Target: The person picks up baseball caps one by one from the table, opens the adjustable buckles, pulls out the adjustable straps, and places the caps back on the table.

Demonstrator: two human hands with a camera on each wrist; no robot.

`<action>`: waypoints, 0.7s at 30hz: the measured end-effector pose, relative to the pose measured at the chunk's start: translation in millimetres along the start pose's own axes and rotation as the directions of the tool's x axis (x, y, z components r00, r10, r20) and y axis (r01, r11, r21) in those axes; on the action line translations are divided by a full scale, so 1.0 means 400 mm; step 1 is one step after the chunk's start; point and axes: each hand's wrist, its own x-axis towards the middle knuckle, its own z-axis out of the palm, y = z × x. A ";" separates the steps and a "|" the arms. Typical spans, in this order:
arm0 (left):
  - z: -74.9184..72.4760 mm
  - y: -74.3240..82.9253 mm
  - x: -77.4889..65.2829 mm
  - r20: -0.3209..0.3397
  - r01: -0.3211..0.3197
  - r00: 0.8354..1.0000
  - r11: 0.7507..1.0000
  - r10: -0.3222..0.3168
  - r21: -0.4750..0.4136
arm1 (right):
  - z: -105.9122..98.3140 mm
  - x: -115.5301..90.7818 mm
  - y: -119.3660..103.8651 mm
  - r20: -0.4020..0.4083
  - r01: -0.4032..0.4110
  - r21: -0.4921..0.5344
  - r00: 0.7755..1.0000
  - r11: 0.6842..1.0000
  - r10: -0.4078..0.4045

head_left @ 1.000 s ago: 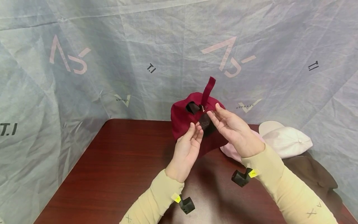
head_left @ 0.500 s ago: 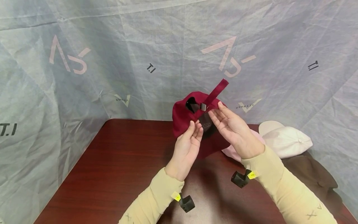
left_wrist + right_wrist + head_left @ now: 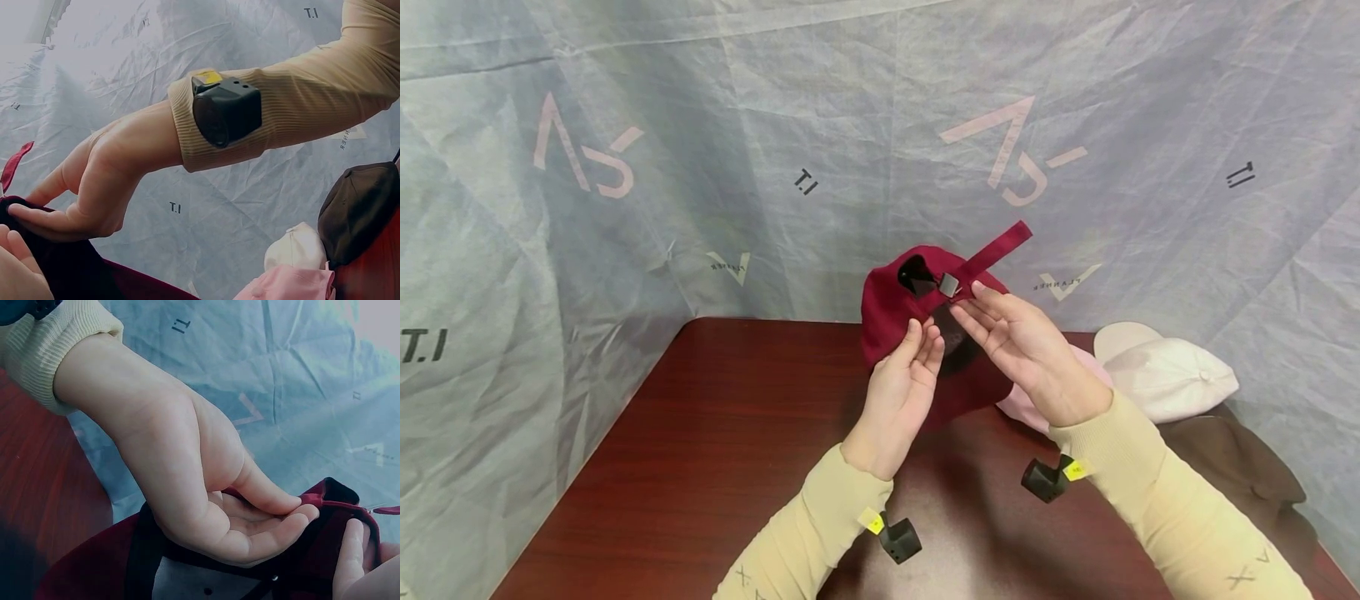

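A dark red baseball cap (image 3: 887,312) is held up over the table, its back opening and dark inside facing me. My left hand (image 3: 898,392) pinches the lower left rim between thumb and fingers. On the other side of the back opening, my right hand (image 3: 1026,350) pinches the rim just beside the metal buckle (image 3: 949,285). From the buckle the loose strap end (image 3: 1000,250) sticks up to the right. In the right wrist view, the left hand's thumb and fingers (image 3: 244,531) grip the cap's edge; the black inner band shows below them.
At the right of the table (image 3: 700,450) lie a white cap (image 3: 1180,379), a dark brown cap (image 3: 1240,467) and a pink cap (image 3: 1026,408), partly hidden behind my right hand. Grey printed cloth (image 3: 775,125) hangs behind the table.
The strap end has swung from nearly upright down to the right, and the buckle has turned with it. My right fingers have shifted slightly along the rim toward the buckle. My left hand barely moves.
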 end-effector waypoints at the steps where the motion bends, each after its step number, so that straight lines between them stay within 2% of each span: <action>1: -0.001 0.000 0.000 -0.001 0.001 1.000 1.000 -0.001 0.004 | 0.000 0.000 0.000 0.001 -0.002 -0.002 1.000 1.000 0.002; 17: -0.015 -0.001 -0.006 -0.006 0.009 1.000 0.999 -0.008 0.053 | 0.012 -0.007 -0.001 -0.005 -0.035 0.042 0.999 0.999 0.035; 21: -0.025 -0.002 -0.004 -0.006 0.010 1.000 0.998 -0.010 0.054 | 0.015 -0.011 -0.019 0.003 -0.028 0.111 1.000 0.993 0.028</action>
